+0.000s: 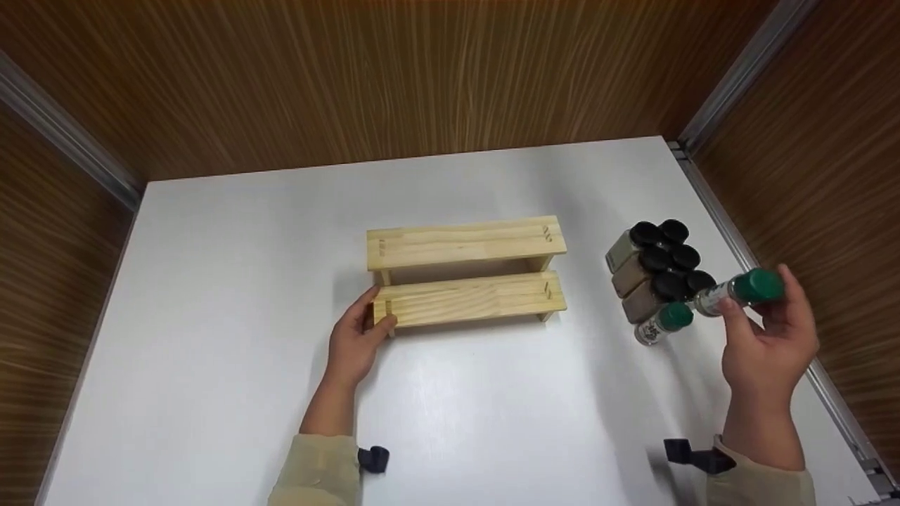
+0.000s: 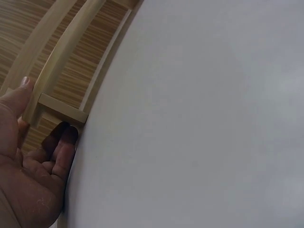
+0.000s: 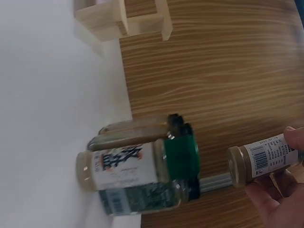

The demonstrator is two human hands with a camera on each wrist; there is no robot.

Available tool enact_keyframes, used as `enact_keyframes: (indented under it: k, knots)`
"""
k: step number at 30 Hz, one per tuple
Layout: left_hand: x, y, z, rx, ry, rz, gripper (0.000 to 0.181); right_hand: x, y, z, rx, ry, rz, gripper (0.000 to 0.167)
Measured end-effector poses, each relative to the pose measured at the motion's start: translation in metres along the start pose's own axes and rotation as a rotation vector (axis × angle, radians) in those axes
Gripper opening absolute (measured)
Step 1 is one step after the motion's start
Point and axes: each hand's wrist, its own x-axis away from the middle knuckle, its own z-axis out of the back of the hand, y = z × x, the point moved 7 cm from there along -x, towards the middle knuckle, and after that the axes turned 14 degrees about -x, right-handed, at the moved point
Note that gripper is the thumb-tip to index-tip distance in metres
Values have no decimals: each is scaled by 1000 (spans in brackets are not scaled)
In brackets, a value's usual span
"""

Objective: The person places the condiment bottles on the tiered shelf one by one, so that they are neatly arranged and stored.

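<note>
Presumably light, stiff and slightly slippery, the green-capped jar sits clamped between thumb and fingers of the right hand, best held round its labelled body, while the left hand grips one end of the wooden rack.

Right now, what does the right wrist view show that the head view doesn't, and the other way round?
Only the right wrist view shows the barcode on the held jar.
Only the head view shows the left hand, gripping one end of the wooden rack.
Both show the right hand holding that jar, the standing green-capped jar, black-capped jars and the rack.
</note>
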Motion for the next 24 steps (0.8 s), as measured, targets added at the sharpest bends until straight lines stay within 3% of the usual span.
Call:
enact_keyframes:
  k: [7,18,24]
  knots:
    - [1,-1,2,-32,8,7,64,-5,-9,-34,-83,-101,54,65]
    - [2,2,-2,-21,-2,-14,65,-6,-7,-82,-251,-262,37,64]
    - [1,2,-1,-20,4,-21,65,-4,-10,-112,-223,-343,22,67]
